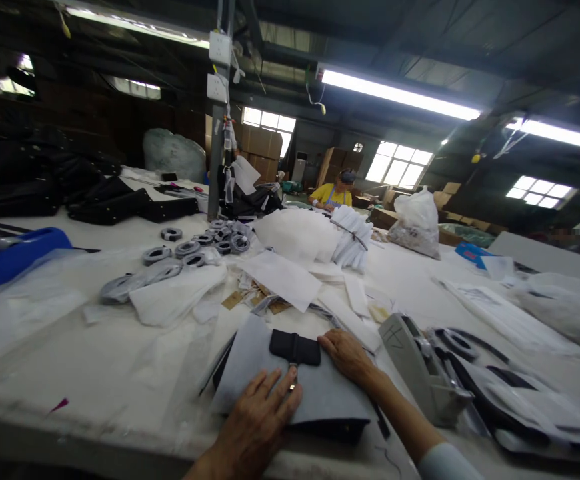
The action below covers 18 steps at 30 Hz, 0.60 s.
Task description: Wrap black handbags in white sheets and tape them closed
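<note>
A black bag [330,432] lies on the table before me, largely hidden under a pale grey-white sheet [243,353]. On top of the sheet rests a black rectangular piece [307,351] with a strap across its middle and a small metal clasp [293,385] below. My left hand [265,413] is flat on the sheet, fingers spread, one fingertip touching the clasp. Fingers of my right hand [347,357] lie against the right end of the black piece, stretched out over the sheet. To the right stands a grey tape dispenser [415,370].
Rolls of grey tape or strap [187,249], white sheets [280,280] and brown tags [233,300] lie beyond the bag. A post [215,160] rises behind them. More black pieces [510,377] sit at right. A person in yellow [339,195] is across the table.
</note>
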Each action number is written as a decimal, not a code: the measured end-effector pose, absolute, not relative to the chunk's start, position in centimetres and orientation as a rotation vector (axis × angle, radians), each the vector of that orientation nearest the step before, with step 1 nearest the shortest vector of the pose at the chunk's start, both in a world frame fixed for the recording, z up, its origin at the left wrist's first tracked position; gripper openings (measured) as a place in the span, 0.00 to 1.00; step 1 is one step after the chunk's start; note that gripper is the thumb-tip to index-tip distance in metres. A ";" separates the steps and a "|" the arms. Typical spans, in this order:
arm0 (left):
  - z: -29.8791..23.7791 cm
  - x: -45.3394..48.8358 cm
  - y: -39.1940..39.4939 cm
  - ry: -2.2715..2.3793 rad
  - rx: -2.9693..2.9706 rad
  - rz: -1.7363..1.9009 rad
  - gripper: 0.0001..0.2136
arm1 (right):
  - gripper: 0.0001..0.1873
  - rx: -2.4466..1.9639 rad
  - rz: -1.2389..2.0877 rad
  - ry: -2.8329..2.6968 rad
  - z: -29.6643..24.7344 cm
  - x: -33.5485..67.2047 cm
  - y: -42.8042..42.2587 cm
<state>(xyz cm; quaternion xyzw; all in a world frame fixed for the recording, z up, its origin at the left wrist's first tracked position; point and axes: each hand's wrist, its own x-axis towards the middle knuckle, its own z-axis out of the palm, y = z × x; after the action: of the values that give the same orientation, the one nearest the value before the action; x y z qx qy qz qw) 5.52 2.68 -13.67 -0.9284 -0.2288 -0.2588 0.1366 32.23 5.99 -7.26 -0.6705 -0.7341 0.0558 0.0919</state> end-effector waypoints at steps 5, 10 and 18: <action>-13.9 5.5 2.6 -0.652 -2.614 -0.826 0.21 | 0.20 -2.021 0.118 -2.149 -5.9 32.7 7.5; -15.2 5.9 3.0 -0.619 -2.474 -0.992 0.19 | 0.17 -2.022 0.059 -2.204 -4.7 30.8 11.2; -16.5 6.2 3.0 -0.631 -2.478 -0.962 0.20 | 0.26 -2.038 0.150 -2.424 -5.7 26.6 18.6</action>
<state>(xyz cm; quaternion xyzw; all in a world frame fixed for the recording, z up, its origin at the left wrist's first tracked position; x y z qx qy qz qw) 6.18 3.01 -16.46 -0.8881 -0.2261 -0.3447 0.2034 26.55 18.64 -5.65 -0.6429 -0.7644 0.0471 -0.0145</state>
